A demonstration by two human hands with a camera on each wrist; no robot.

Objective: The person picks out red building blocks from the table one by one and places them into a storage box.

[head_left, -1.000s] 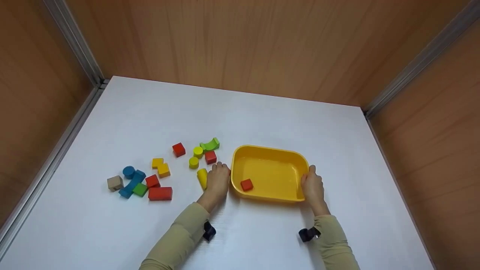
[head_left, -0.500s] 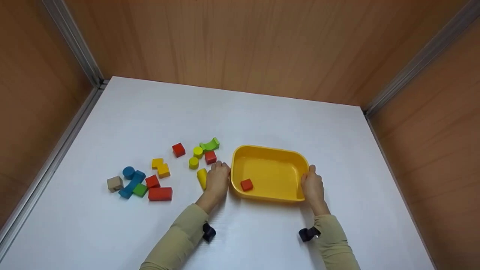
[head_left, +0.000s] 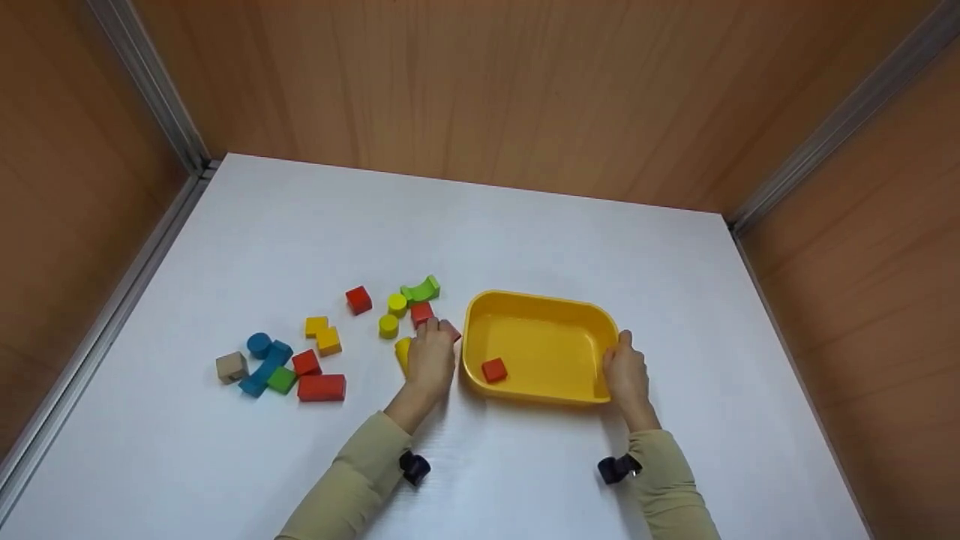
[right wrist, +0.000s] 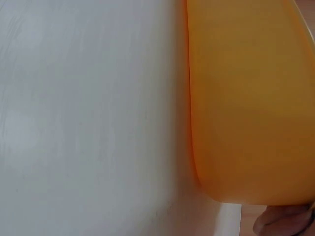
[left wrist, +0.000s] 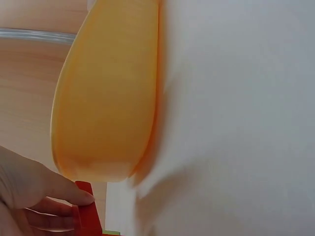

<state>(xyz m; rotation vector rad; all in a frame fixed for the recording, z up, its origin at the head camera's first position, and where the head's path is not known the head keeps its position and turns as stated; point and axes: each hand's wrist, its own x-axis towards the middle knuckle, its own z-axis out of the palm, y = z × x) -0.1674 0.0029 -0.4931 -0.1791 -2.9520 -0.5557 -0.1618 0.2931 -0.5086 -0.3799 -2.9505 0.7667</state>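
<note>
My left hand is just left of a yellow plastic tray. It pinches a red block between thumb and fingers; in the head view only part of that block shows beside the fingertips. Under the same hand a yellow cylinder is partly hidden, and another red block lies right at its fingertips. With my right hand I grip the tray's right rim; most of those fingers are out of sight in the right wrist view. One red cube lies inside the tray, at its near left corner.
Left of my left hand are a green arch block, two yellow-green cylinders, a red cube and orange blocks. Farther left lie blue, green, red and plain wood blocks. Wooden panels enclose the table.
My left hand has shifted slightly left, away from the tray's side, and more of the red block at its fingertips shows. The right hand and tray have stayed in place.
</note>
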